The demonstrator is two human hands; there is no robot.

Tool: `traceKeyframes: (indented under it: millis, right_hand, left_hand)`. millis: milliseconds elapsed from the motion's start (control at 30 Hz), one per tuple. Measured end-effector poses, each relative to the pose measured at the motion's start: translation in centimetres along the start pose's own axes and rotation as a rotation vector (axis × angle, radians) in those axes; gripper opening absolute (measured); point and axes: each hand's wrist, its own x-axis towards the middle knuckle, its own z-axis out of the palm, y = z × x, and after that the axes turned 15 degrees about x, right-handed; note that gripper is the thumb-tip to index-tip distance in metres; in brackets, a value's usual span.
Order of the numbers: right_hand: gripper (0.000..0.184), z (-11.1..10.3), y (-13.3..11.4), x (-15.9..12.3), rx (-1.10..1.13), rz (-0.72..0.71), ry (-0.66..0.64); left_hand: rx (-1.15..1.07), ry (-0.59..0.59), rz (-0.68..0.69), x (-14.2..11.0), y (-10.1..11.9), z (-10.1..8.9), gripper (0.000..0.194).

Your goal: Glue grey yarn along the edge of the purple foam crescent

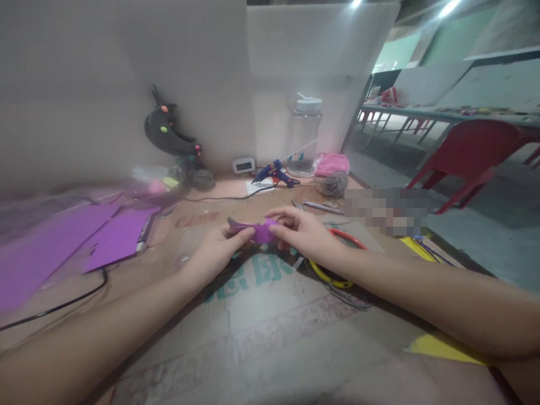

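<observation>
A small piece of purple paper (265,231), bent into a curve, is held above the cardboard-covered table between my two hands. My left hand (225,239) pinches its left end with the thumb on top. At the other end, my right hand (297,228) grips it between thumb and fingers. The undersides of the fingers are hidden. Beneath my right forearm lie scissors with red and yellow handles (329,275), partly covered by the arm. Larger purple sheets (63,242) lie to the left.
A blue glue gun (276,173) stands at the back near a small digital clock (243,165), a clear bottle (304,138) and a ball of grey twine (334,183). A pen (324,207) lies before them. Yellow paper (442,347) is at the right edge; a black cord (54,306) runs left.
</observation>
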Motion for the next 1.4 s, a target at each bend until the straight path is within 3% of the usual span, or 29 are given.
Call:
traceKeyframes:
  millis: [133, 200, 300, 433, 500, 600, 733, 833, 1033, 1267, 1400]
  right_hand:
    - [0.073, -0.2, -0.4, 0.3, 0.164, 0.048, 0.003]
    - [0.059, -0.4, -0.3, 0.4, 0.151, 0.081, -0.048]
    - [0.018, -0.2, 0.0, 0.6, 0.085, 0.114, -0.087]
    - [0.005, 0.1, 0.1, 0.4, 0.143, 0.142, -0.063]
    - [0.004, 0.1, 0.0, 0.4, 0.218, 0.093, -0.037]
    - [0.007, -0.4, -0.2, 0.7, 0.361, -0.013, 0.093]
    - [0.013, -1.3, 0.0, 1.4, 0.479, -0.081, 0.254]
    - [0.011, -1.4, 0.2, 1.6, 0.465, -0.098, 0.25]
    - [0.013, -1.3, 0.4, 1.4, 0.354, -0.095, 0.239]
    - [0.018, -1.2, 0.2, 1.3, 0.291, -0.05, 0.225]
    - [0.021, -1.0, 0.0, 1.1, 0.269, -0.015, 0.236]
  left_hand:
    - [0.05, -0.011, 0.045, -0.3, 0.3, -0.1, 0.035]
    - [0.094, 0.004, 0.047, -0.5, 0.5, -0.1, 0.034]
    - [0.075, 0.007, 0.042, -0.6, 0.5, -0.2, 0.033]
    - [0.045, -0.017, 0.068, -0.2, -0.1, -0.1, 0.029]
    - [0.0, -0.067, 0.077, 0.0, -0.3, 0.1, 0.03]
    - [-0.026, -0.144, 0.083, 0.0, -0.3, 0.4, 0.053]
    - [-0.001, -0.066, 0.075, -0.2, -0.1, 0.7, 0.064]
    - [-0.05, -0.027, 0.084, -0.2, -0.1, 0.7, 0.057]
    - [-0.15, -0.086, 0.086, 0.2, -0.6, 1.0, 0.06]
    - [-0.125, -0.079, 0.085, 0.0, -0.5, 0.8, 0.047]
    - [-0.177, -0.144, 0.082, 0.4, -1.2, 0.7, 0.061]
